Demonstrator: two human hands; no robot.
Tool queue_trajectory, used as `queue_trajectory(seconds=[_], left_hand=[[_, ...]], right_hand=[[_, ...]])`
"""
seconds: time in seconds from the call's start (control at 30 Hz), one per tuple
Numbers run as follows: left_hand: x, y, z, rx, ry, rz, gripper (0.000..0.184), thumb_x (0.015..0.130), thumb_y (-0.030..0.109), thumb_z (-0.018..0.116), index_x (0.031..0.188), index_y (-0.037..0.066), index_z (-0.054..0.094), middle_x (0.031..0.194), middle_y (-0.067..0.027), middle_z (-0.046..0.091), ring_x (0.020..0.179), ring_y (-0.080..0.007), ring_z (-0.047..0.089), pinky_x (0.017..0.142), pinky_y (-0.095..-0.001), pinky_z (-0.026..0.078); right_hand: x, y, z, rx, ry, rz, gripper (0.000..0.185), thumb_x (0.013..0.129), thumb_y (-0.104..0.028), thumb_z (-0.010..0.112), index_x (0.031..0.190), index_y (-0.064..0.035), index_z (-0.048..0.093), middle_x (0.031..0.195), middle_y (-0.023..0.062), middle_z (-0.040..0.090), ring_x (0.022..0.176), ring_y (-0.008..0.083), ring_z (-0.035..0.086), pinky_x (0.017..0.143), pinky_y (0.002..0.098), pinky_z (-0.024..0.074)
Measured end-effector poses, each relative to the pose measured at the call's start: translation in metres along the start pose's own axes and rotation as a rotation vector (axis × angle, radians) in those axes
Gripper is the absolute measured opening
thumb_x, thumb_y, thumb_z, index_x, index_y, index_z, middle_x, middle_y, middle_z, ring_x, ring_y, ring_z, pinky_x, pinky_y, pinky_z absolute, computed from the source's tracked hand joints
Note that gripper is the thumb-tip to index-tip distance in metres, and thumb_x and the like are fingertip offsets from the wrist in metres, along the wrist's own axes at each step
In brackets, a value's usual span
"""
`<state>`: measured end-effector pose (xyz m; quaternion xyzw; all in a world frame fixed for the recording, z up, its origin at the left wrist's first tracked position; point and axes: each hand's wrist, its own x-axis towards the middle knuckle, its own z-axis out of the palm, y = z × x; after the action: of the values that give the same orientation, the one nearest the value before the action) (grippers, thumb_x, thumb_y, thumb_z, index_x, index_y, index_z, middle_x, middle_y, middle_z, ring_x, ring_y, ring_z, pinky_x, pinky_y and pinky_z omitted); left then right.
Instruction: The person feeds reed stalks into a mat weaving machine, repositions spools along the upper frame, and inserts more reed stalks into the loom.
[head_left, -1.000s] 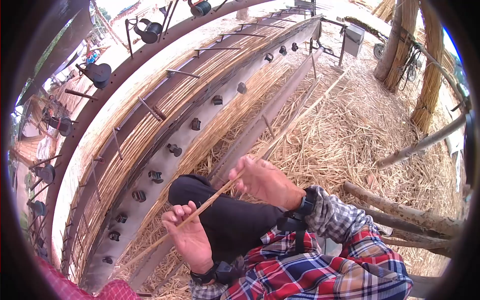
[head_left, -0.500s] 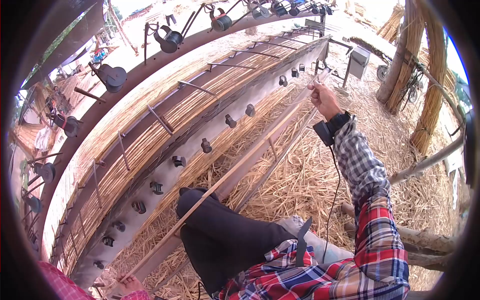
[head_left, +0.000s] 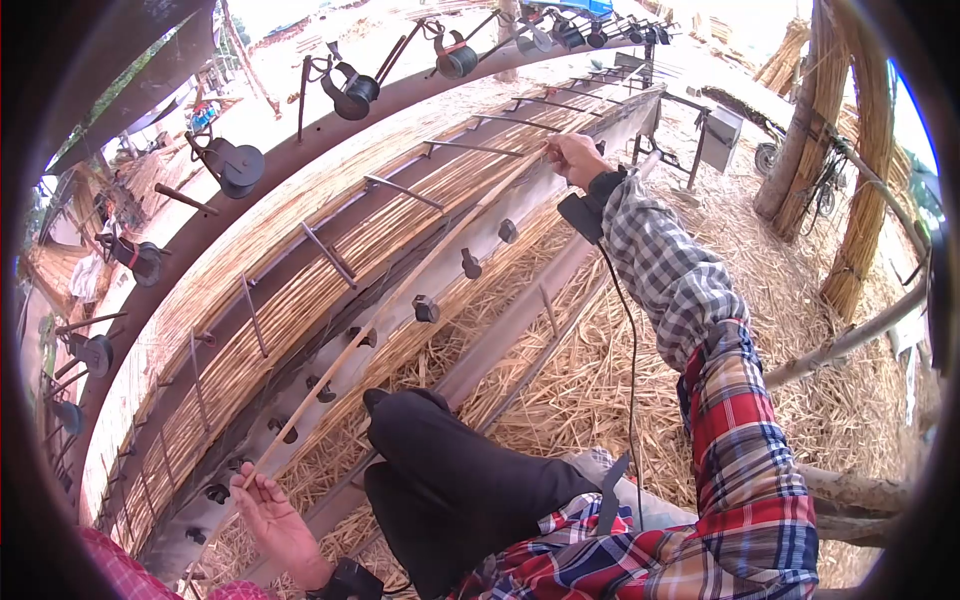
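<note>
A long thin reed (head_left: 425,283) runs diagonally above the pale metal rail (head_left: 398,330) of a frame. My right hand (head_left: 577,160), closed in a pinch, holds it near its far end, beside the layer of reeds on the frame. At lower left, my left hand (head_left: 275,522) is turned palm up, with fingertips closed on the reed's nearer part. Below that hand the reed runs down to the bottom left. Laid side by side, many reeds (head_left: 300,285) form a curved mat between the frame's bars. Small dark clips (head_left: 426,308) line the rail.
A curved metal beam (head_left: 270,160) carries several black spools (head_left: 238,170). Upright metal pegs (head_left: 405,192) stick out along the mat. Loose straw (head_left: 600,370) covers the ground. Reed bundles (head_left: 860,190) stand at right by wooden poles. A pink sleeve (head_left: 125,565) of another person shows at lower left.
My right hand has moved left with the reed, shifting it from above the straw to over the rail. My left hand has come into view at the reed; the other person's hand no longer shows.
</note>
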<state>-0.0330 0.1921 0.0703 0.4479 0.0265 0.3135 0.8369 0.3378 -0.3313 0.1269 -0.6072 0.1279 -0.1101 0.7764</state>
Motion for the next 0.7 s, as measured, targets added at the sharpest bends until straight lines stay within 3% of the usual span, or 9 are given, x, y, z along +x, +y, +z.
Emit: queue_trajectory(seconds=[0.3,0.47,0.53,0.6,0.67,0.7], left_hand=[[0.011,-0.041,0.081,0.090,-0.105,-0.011,0.029,0.100,0.026,0.046,0.115,0.002,0.052,0.122,-0.0155,0.056,0.101,-0.0156,0.057,0.092,-0.0267,0.047],[0.025,-0.052,0.114,0.099,-0.190,0.021,0.027,0.100,0.024,0.045,0.114,0.002,0.052,0.120,-0.0165,0.057,0.100,-0.0157,0.058,0.091,-0.0266,0.047],[0.032,-0.055,0.116,0.107,-0.179,0.026,0.027,0.100,0.024,0.046,0.114,0.001,0.053,0.120,-0.0163,0.058,0.099,-0.0155,0.058,0.090,-0.0264,0.047],[0.043,-0.059,0.113,0.113,-0.171,0.027,0.028,0.100,0.025,0.046,0.114,0.001,0.053,0.120,-0.0162,0.058,0.099,-0.0154,0.058,0.090,-0.0263,0.047],[0.053,-0.064,0.106,0.147,-0.092,0.000,0.029,0.100,0.025,0.046,0.115,0.001,0.053,0.119,-0.0160,0.058,0.099,-0.0150,0.058,0.090,-0.0265,0.047],[0.057,-0.064,0.105,0.154,-0.076,-0.013,0.029,0.100,0.025,0.048,0.117,0.001,0.052,0.118,-0.0149,0.059,0.099,-0.0146,0.058,0.090,-0.0261,0.047]], right_hand=[[-0.008,0.005,0.012,0.036,-0.064,0.091,0.011,0.091,-0.008,0.055,0.083,-0.0020,0.059,0.076,0.0040,0.060,0.061,0.0112,0.057,0.048,0.0224,0.0455],[-0.022,-0.005,0.007,0.003,-0.161,0.125,0.012,0.092,-0.008,0.054,0.088,0.0012,0.060,0.074,0.0041,0.059,0.060,0.0106,0.057,0.049,0.0223,0.0462],[-0.027,-0.012,0.003,-0.055,-0.243,0.111,0.012,0.091,-0.008,0.055,0.090,0.0019,0.062,0.074,0.0057,0.063,0.059,0.0091,0.057,0.048,0.0205,0.0448],[-0.026,-0.018,-0.003,-0.115,-0.165,0.085,0.013,0.089,-0.009,0.057,0.090,0.0017,0.064,0.078,0.0095,0.066,0.058,0.0077,0.057,0.045,0.0179,0.0421],[-0.010,-0.027,-0.022,-0.528,-0.167,-0.013,0.018,0.093,-0.020,0.055,0.098,-0.0044,0.062,0.084,0.0078,0.068,0.060,0.0079,0.056,0.048,0.0211,0.0438],[-0.003,-0.032,-0.026,-0.533,-0.096,-0.028,0.022,0.093,-0.023,0.055,0.104,-0.0053,0.062,0.084,0.0064,0.068,0.060,0.0072,0.055,0.049,0.0216,0.0434]])
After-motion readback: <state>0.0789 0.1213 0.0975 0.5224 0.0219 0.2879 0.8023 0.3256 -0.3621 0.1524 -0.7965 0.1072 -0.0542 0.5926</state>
